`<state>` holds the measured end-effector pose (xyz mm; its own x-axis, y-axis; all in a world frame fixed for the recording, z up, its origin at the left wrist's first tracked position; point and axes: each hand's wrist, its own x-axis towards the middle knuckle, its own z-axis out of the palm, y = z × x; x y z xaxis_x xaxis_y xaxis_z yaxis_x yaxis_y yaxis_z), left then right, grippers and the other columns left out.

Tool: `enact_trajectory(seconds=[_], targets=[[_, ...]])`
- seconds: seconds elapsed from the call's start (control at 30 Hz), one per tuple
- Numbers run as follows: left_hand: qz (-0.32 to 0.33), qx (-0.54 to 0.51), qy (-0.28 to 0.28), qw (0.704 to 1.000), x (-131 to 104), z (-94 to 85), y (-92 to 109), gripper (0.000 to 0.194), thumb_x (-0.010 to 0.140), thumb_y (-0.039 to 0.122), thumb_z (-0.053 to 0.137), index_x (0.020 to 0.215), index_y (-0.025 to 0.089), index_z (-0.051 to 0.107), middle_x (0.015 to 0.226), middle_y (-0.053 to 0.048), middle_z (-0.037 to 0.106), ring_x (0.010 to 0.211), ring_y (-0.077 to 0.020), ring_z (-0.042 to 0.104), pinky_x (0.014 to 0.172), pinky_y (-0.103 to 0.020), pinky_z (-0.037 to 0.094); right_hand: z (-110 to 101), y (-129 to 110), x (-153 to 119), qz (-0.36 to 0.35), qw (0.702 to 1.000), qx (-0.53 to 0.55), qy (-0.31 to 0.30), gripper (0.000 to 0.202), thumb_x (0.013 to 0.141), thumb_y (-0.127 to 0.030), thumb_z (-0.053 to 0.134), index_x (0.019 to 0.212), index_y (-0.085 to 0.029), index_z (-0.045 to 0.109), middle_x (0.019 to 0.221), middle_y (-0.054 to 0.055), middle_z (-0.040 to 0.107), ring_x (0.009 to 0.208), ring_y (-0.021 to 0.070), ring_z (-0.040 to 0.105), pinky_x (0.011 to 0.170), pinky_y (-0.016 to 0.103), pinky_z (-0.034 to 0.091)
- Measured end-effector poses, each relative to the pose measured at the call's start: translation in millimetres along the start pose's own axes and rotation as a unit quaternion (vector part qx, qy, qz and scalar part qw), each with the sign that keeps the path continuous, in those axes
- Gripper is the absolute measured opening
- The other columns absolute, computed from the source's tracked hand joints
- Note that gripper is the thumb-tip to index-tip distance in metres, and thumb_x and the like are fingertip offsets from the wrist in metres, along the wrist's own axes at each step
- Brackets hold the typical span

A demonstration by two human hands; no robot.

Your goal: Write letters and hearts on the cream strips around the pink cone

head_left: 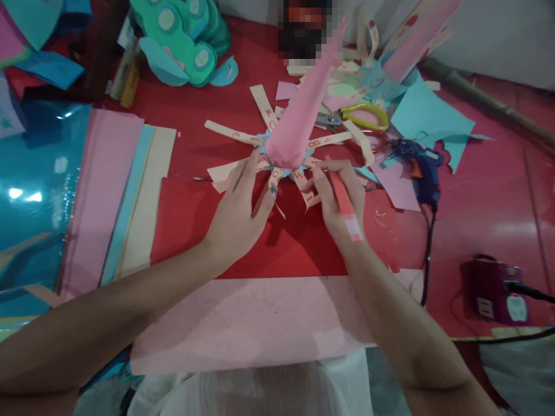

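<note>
A pink paper cone (299,121) stands in the middle of the table, tapering up and to the right. Cream paper strips (234,134) with red letters spread out around its base, over a bit of light blue paper. My left hand (236,214) lies at the left of the base, fingers stretched and apart, with the thumb on the strip marked G. In my right hand (340,202) is a red marker (344,199) with a pale band near its back end. Its tip is hidden by my fingers, close to the strips marked A and H.
Yellow-handled scissors (364,115) and a blue glue gun (420,167) lie to the right among paper scraps. Its cord runs near a purple power box (498,289). Green foam shapes (182,40) sit at the back. Coloured sheets (104,196) are on the left; a pink sheet (255,318) is in front.
</note>
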<state>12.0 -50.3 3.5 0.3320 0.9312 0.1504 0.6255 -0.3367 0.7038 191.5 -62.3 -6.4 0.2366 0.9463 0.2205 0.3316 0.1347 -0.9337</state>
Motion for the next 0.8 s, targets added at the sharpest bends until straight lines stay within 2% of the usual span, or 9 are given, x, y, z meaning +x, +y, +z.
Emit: enact_trajectory(seconds=[0.17, 0.3, 0.4, 0.5, 0.67, 0.8], targets=[[0.006, -0.007, 0.021, 1.0, 0, -1.5, 1, 0.047, 0.101, 0.036, 0.036, 0.147, 0.027, 0.028, 0.146, -0.01, 0.045, 0.136, -0.0222, 0.042, 0.115, -0.046, 0.035, 2, -2, -1, -0.003, 0.999, 0.01, 0.044, 0.023, 0.093, -0.045, 0.048, 0.087, -0.025, 0.058, 0.06, -0.005, 0.066, 0.06, 0.0128, 0.066, 0.071, 0.033, 0.057], [0.006, -0.023, 0.023, 0.999, 0, -1.4, -1, 0.046, 0.102, 0.038, 0.032, 0.146, 0.026, 0.031, 0.148, -0.01, 0.043, 0.138, -0.0234, 0.04, 0.116, -0.044, 0.033, 2, -5, 1, 0.03, 0.996, 0.049, 0.074, 0.028, 0.092, -0.048, 0.045, 0.082, -0.025, 0.056, 0.058, -0.005, 0.062, 0.05, 0.0118, 0.063, 0.061, 0.031, 0.056], [0.003, -0.035, 0.022, 0.999, 0, -1.2, -2, 0.046, 0.101, 0.034, 0.033, 0.146, 0.026, 0.031, 0.149, -0.009, 0.043, 0.139, -0.0216, 0.039, 0.116, -0.043, 0.034, 2, -3, 2, -0.003, 0.998, 0.032, 0.062, 0.014, 0.087, -0.04, 0.058, 0.086, -0.025, 0.055, 0.069, -0.005, 0.063, 0.06, 0.0122, 0.067, 0.064, 0.031, 0.057], [0.0, -0.036, 0.025, 0.999, 0, -1.1, -3, 0.049, 0.099, 0.03, 0.035, 0.147, 0.024, 0.03, 0.148, -0.01, 0.045, 0.138, -0.0205, 0.04, 0.117, -0.043, 0.033, 2, -1, 4, -0.036, 0.998, -0.012, 0.051, 0.02, 0.079, -0.03, 0.07, 0.088, -0.025, 0.054, 0.079, -0.003, 0.062, 0.074, 0.0135, 0.067, 0.072, 0.032, 0.057], [0.001, -0.045, 0.011, 0.999, 0, -0.8, -2, 0.048, 0.098, 0.025, 0.035, 0.146, 0.022, 0.033, 0.148, -0.009, 0.046, 0.139, -0.0194, 0.039, 0.118, -0.04, 0.033, 2, 3, 5, -0.043, 0.997, -0.033, 0.049, 0.021, 0.079, -0.023, 0.069, 0.088, -0.026, 0.051, 0.082, -0.002, 0.06, 0.079, 0.0125, 0.065, 0.078, 0.031, 0.058], [0.002, -0.046, -0.006, 0.999, 1, -0.2, -1, 0.046, 0.097, 0.026, 0.035, 0.143, 0.021, 0.039, 0.146, -0.008, 0.049, 0.137, -0.0213, 0.042, 0.116, -0.043, 0.034, 0, 7, 6, -0.057, 0.994, -0.047, 0.077, 0.022, 0.078, -0.021, 0.07, 0.09, -0.026, 0.052, 0.085, -0.002, 0.061, 0.08, 0.0116, 0.065, 0.079, 0.029, 0.057]])
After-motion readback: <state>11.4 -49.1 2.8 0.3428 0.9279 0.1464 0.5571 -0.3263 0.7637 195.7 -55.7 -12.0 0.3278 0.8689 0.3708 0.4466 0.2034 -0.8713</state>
